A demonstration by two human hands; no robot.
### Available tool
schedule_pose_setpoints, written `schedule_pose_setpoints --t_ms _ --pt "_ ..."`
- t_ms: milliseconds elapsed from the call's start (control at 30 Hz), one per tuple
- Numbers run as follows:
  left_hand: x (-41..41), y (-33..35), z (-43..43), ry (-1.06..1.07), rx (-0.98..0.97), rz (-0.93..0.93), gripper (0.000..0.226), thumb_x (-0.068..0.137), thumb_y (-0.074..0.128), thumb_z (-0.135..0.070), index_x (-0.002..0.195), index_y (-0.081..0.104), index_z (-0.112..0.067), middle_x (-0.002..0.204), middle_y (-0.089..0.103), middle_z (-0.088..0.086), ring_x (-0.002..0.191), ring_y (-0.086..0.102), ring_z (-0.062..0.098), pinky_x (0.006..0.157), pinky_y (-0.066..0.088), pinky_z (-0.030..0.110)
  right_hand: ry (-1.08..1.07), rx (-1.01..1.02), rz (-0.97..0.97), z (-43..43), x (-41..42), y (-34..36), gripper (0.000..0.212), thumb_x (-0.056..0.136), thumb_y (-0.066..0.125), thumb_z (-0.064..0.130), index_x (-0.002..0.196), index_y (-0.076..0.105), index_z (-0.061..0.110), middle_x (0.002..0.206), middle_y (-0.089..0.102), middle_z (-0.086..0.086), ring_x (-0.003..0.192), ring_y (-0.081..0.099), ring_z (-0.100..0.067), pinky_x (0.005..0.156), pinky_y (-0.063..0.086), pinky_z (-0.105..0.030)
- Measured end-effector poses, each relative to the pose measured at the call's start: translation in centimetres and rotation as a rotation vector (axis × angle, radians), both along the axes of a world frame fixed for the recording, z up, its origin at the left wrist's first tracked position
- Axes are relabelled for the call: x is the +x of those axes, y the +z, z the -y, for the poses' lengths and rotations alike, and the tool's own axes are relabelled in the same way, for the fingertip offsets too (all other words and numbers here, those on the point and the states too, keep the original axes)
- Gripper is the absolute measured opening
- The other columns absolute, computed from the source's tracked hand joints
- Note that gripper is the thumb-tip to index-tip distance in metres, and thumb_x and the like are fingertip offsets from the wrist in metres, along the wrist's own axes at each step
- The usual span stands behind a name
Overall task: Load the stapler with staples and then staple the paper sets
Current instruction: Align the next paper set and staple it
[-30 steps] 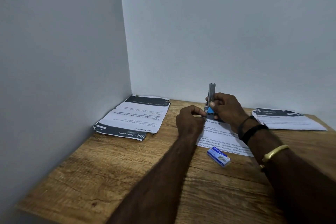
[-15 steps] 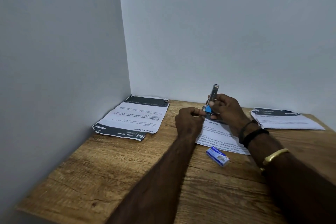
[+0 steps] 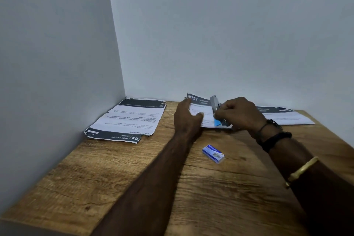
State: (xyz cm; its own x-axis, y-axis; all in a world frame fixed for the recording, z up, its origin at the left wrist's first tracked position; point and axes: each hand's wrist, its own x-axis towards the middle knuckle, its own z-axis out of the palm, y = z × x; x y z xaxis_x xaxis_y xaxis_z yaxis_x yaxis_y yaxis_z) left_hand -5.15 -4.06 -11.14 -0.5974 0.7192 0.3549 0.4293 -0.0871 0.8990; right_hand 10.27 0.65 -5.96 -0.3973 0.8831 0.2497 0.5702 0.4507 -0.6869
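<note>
The stapler [image 3: 216, 104] is gripped in the curled fingers of the right hand [image 3: 239, 114], low over the middle paper set [image 3: 203, 119], whose far edge is raised off the desk [image 3: 134, 178]. The sheets are pinched at their left side by the left hand [image 3: 188, 119], thumb on top. The staple box [image 3: 213, 153] lies on the desk nearer the person, apart from both hands, while the left paper set [image 3: 132, 119] and the right paper set [image 3: 287, 116] lie flat to either side. The step in hand is judged to be the stapling of the middle set. The sheets should be squared at the corner before the jaws are slid over, then held taut and given one firm squeeze — though whether the stapler's arm is fully closed cannot be told through the blur.
</note>
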Motion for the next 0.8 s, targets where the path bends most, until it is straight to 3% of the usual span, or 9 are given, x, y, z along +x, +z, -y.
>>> schedule_pose_setpoints --t_ms 100,267,367,500,600,667,800 --pt "0.2 0.1 0.2 0.005 0.054 -0.013 0.07 0.08 0.074 -0.004 0.145 0.047 -0.005 0.147 0.051 0.012 0.135 0.049 0.027 0.113 0.039 0.03 0.012 -0.051 0.186 1.5 1.4 0.2 0.021 0.07 0.079 0.032 0.07 0.078 0.011 0.071 0.076 -0.009 0.068 0.075 -0.026 0.056 0.059 -0.032" --pt "0.0 0.2 0.3 0.052 0.073 -0.028 0.077 0.083 0.074 -0.005 0.152 0.038 -0.002 0.159 0.039 0.014 0.149 0.035 0.026 0.124 0.026 0.038 -0.012 -0.055 0.522 3.3 2.2 -0.6 0.031 0.067 0.081 0.043 0.068 0.073 0.013 0.068 0.072 -0.001 0.061 0.065 -0.019 0.058 0.054 -0.031" --pt "-0.2 0.2 0.3 0.046 0.07 -0.007 0.078 0.084 0.074 -0.006 0.153 0.037 -0.002 0.16 0.039 0.013 0.149 0.035 0.025 0.124 0.027 0.04 -0.028 -0.021 0.547 3.8 2.3 -0.8 0.033 0.067 0.08 0.045 0.063 0.066 0.016 0.071 0.07 0.0 0.071 0.066 -0.018 0.058 0.046 -0.027" --pt "-0.2 0.1 0.2 0.041 0.092 0.009 0.074 0.082 0.075 -0.006 0.149 0.044 -0.003 0.152 0.048 0.014 0.141 0.045 0.027 0.119 0.036 0.042 -0.056 -0.016 0.521 3.8 2.2 -1.2 0.036 0.065 0.081 0.051 0.072 0.073 0.017 0.075 0.073 0.0 0.078 0.069 -0.019 0.066 0.053 -0.029" --pt "0.0 0.0 0.2 0.034 0.122 0.02 0.064 0.08 0.075 -0.004 0.14 0.052 -0.004 0.142 0.056 0.012 0.126 0.055 0.022 0.107 0.042 0.029 -0.144 0.05 0.348 3.0 2.3 -1.9 0.029 0.071 0.078 0.05 0.072 0.074 0.021 0.075 0.073 0.005 0.079 0.069 -0.017 0.07 0.055 -0.029" --pt "0.2 0.1 0.0 0.024 0.137 0.046 0.058 0.081 0.075 -0.004 0.135 0.055 -0.006 0.133 0.061 0.008 0.116 0.058 0.018 0.1 0.047 0.028 -0.225 0.083 0.108 1.9 2.5 -2.5 0.015 0.076 0.074 0.039 0.08 0.071 0.025 0.083 0.075 0.005 0.084 0.07 -0.02 0.071 0.052 -0.029" --pt "0.5 0.4 -0.2 0.016 0.161 0.197 0.059 0.082 0.077 -0.002 0.137 0.056 -0.006 0.12 0.061 -0.001 0.1 0.06 0.009 0.077 0.048 0.006 -0.177 -0.286 -0.468 -0.3 2.7 -3.8 0.026 0.09 0.068 0.031 0.115 0.064 0.025 0.08 0.077 -0.009 0.064 0.075 -0.023 0.056 0.059 -0.032"
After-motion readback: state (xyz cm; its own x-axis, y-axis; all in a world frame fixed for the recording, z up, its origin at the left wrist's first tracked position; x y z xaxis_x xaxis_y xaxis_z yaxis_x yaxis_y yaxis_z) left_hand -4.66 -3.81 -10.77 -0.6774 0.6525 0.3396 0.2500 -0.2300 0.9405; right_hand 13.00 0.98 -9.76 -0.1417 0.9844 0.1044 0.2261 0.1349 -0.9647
